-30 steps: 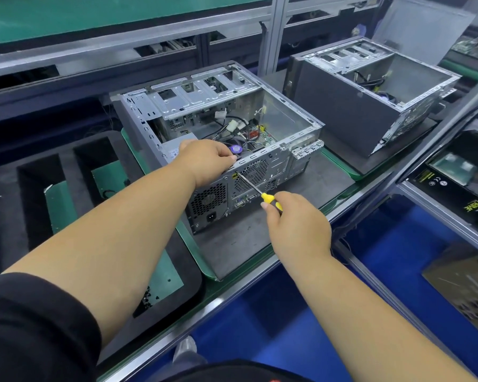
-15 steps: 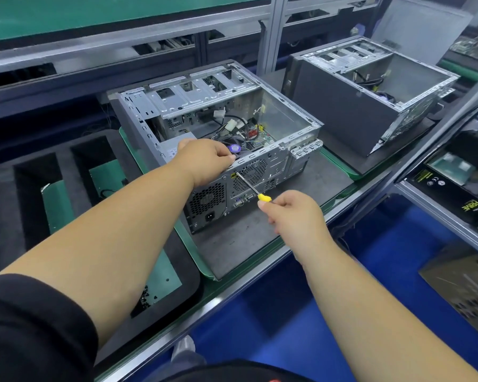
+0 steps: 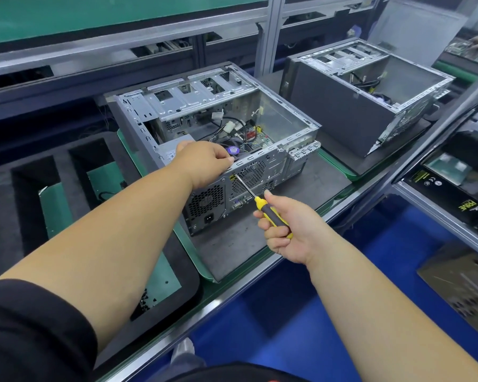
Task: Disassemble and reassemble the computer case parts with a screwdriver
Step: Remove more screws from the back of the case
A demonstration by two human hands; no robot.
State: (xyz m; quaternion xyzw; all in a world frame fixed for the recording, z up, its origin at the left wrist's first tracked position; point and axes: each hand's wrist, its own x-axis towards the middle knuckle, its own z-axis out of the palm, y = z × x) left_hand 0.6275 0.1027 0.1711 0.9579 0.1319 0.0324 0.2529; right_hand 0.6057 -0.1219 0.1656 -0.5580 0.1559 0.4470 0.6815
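Mid-task, by the look of it — side panel already off the open grey steel computer case [image 3: 215,139] at frame centre, lying on a dark mat on the tabletop [image 3: 260,260]. Left hand [image 3: 204,161] curled over the case's rear top edge, steadying, fingers pinched on the rim. Right hand [image 3: 284,230] wrapped tight round the yellow-and-black-handled screwdriver [image 3: 260,202], tip set at a screw beside the rear fan grille [image 3: 249,175]. Whether loosening or retightening — cannot tell. Probably more rear screws left. Second open case [image 3: 342,106] waiting at upper right.
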